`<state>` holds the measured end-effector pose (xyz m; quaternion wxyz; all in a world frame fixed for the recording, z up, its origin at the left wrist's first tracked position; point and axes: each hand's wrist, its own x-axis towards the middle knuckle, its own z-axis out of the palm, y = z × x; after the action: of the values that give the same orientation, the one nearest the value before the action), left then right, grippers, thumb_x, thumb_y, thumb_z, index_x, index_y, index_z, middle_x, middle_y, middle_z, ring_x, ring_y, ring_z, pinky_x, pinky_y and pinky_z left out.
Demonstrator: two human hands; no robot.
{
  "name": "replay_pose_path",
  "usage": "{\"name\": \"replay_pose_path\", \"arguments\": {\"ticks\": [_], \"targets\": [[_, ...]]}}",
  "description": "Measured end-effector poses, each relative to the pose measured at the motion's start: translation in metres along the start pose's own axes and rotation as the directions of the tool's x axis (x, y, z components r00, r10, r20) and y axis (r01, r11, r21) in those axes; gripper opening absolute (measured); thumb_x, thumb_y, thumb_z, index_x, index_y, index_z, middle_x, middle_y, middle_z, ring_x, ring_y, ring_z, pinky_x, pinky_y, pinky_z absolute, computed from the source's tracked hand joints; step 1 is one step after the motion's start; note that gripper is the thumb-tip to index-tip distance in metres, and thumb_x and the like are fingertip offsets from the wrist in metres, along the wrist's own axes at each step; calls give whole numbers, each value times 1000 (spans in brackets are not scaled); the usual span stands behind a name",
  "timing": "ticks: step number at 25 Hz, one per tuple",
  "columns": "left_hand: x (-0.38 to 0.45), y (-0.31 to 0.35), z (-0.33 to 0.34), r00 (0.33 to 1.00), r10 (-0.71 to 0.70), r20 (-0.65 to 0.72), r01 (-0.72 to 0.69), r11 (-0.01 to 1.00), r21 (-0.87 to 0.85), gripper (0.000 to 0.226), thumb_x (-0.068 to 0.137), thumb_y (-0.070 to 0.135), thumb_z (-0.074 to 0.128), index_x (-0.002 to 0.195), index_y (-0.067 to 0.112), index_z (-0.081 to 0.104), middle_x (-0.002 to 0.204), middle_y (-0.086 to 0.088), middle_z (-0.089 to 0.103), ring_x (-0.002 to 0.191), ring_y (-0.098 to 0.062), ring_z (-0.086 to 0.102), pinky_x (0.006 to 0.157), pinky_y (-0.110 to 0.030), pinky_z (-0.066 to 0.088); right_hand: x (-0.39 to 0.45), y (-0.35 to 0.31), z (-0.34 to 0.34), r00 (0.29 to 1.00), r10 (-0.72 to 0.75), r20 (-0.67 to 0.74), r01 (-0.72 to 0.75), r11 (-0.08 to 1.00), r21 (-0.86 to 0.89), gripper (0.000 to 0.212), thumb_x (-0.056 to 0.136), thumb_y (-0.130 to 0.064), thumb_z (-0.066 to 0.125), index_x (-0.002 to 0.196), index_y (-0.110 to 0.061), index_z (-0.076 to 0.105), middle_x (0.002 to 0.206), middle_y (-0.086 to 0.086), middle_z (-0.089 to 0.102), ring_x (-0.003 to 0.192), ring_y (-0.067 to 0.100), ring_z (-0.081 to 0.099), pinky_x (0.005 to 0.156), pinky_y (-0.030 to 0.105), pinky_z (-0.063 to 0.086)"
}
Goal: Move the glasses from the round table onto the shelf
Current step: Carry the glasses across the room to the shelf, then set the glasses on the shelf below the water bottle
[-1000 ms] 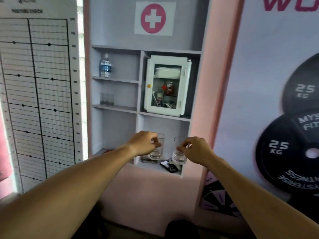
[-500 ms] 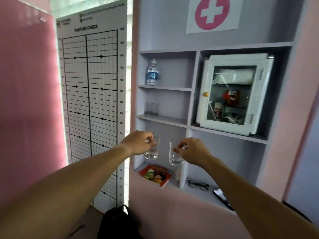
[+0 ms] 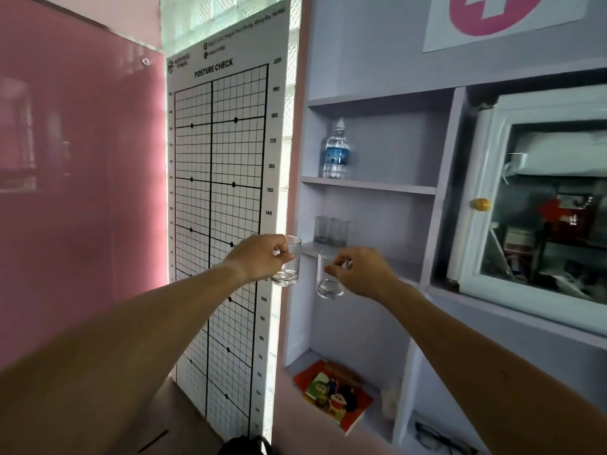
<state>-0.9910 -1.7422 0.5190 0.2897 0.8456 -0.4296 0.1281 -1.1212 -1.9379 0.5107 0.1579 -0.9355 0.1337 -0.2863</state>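
Observation:
My left hand (image 3: 259, 257) grips a clear drinking glass (image 3: 290, 269) by its rim and side, held upright just left of the shelf unit's front edge. My right hand (image 3: 359, 272) pinches a second clear glass (image 3: 328, 280) near its rim, held upright in front of the middle shelf (image 3: 387, 262). Two more glasses (image 3: 331, 232) stand at the back left of that same shelf. The round table is out of view.
A water bottle (image 3: 335, 152) stands on the shelf above. A red book (image 3: 333, 394) lies on the lowest left shelf, spectacles (image 3: 433, 438) on the one beside it. A white first-aid cabinet (image 3: 538, 208) fills the right compartment. A posture-check board (image 3: 226, 198) leans at the left.
I have come closer to the shelf unit, and the view has swung left. Both hands have carried their glasses up to the level of the middle shelf.

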Motion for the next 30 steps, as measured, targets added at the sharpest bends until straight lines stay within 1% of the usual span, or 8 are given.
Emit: {"name": "replay_pose_path", "arguments": {"ticks": [4, 9, 11, 14, 20, 23, 27, 30], "targets": [[53, -17, 11, 999, 7, -51, -7, 1000, 12, 13, 93, 42, 61, 86, 31, 59, 105, 0, 68, 96, -21, 62, 87, -38, 52, 51, 19, 9, 998, -29, -58, 30, 1000, 4, 19, 84, -44, 71, 84, -25, 75, 89, -3, 71, 78, 17, 60, 70, 26, 45], [113, -39, 37, 992, 71, -101, -69, 997, 28, 21, 92, 42, 61, 73, 35, 53, 76, 16, 57, 81, -17, 57, 69, -28, 41, 100, 39, 24, 998, 3, -68, -4, 1000, -16, 18, 84, -43, 71, 82, -25, 72, 89, -4, 67, 79, 15, 56, 69, 25, 41], [141, -50, 47, 990, 105, -90, -105, 994, 12, 18, 91, 42, 61, 75, 34, 56, 84, 16, 65, 84, -18, 61, 72, -31, 45, 122, 47, 31, 996, 38, -81, -41, 998, -41, 18, 84, -42, 71, 83, -24, 73, 91, -2, 69, 83, 18, 60, 72, 27, 45], [173, -58, 54, 988, 137, -67, -137, 991, 7, 14, 92, 42, 60, 95, 29, 65, 104, 11, 71, 88, -17, 64, 79, -32, 50, 144, 58, 38, 993, 88, -78, -94, 993, -66, 19, 84, -43, 70, 84, -24, 73, 92, -2, 70, 88, 20, 62, 75, 29, 50], [224, -73, 70, 976, 217, 3, -217, 976, 15, 17, 93, 43, 60, 93, 26, 61, 89, 8, 67, 79, -14, 61, 62, -23, 38, 181, 79, 53, 980, 176, -90, -183, 980, -78, 16, 83, -45, 68, 81, -29, 71, 84, -9, 68, 81, 14, 61, 66, 26, 47], [233, -78, 78, 973, 227, 33, -228, 973, 32, 16, 93, 43, 59, 88, 28, 58, 90, 5, 69, 81, -18, 63, 67, -26, 41, 191, 81, 60, 983, 164, -80, -170, 982, -80, 16, 82, -44, 69, 76, -30, 69, 82, -8, 68, 80, 14, 62, 66, 26, 48], [243, -83, 86, 977, 207, 45, -209, 977, 37, 16, 93, 44, 59, 85, 29, 56, 86, 6, 67, 80, -19, 63, 70, -28, 44, 204, 83, 67, 990, 130, -62, -133, 989, -56, 16, 81, -43, 70, 70, -33, 65, 86, -4, 70, 84, 18, 63, 77, 32, 54], [249, -86, 93, 979, 198, 47, -200, 979, 49, 16, 93, 42, 60, 84, 30, 55, 84, 6, 66, 79, -18, 62, 69, -28, 41, 210, 88, 70, 991, 116, -62, -118, 992, -32, 20, 82, -43, 69, 65, -35, 61, 82, -7, 67, 83, 18, 62, 75, 30, 52]]}}
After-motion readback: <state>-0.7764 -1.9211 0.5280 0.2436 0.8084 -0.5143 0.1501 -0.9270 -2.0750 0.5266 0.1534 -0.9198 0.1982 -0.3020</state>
